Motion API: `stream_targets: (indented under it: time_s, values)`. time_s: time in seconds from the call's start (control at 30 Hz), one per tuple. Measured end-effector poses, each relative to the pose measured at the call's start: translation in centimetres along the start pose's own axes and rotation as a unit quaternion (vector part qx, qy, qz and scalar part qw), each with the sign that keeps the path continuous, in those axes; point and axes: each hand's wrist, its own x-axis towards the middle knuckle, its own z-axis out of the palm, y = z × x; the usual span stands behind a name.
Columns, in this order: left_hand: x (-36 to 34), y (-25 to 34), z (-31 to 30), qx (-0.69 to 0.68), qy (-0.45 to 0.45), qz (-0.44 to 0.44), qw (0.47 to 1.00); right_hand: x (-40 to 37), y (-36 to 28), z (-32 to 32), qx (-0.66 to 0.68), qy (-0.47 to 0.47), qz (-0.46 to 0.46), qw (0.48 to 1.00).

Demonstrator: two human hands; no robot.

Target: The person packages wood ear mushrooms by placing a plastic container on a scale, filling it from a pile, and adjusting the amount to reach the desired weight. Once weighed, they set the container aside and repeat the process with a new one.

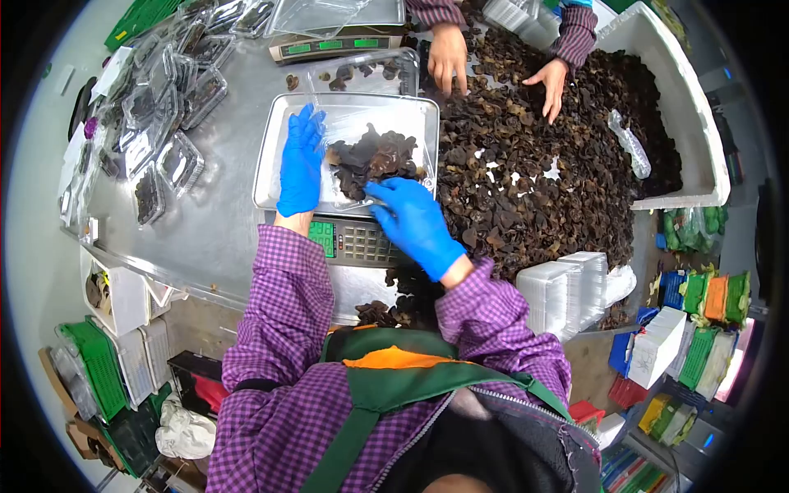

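A pile of dark wood ear mushrooms lies in a clear plastic box on the metal tray of a scale. My left hand, in a blue glove, stands along the left side of the box, fingers stretched out and pointing away from me. In a matching glove, my right hand reaches in from the lower right. Its fingertips touch the near edge of the mushrooms, thumb apart from the fingers. The clear box walls are hard to make out against the shiny tray.
A wide heap of loose mushrooms spreads rightward to a white foam box. A co-worker's hands touch the heap's far side. Filled clear boxes pile up at left. Stacked plastic containers stand near right; another scale is at the back.
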Motion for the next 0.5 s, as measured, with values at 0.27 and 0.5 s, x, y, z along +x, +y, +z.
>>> stream_targets:
  time_s: [0.27,0.5]
  values:
    - [-3.5,1.4,-0.5,0.362,-0.078,0.084,0.925,-4.5,6.4,-2.9,0.292,0.211,0.269,0.893]
    - [-7.7,0.2,-2.9,0.358,-0.074,-0.061,0.929,-2.2,6.5,-2.3,0.412,0.070,0.362,0.833]
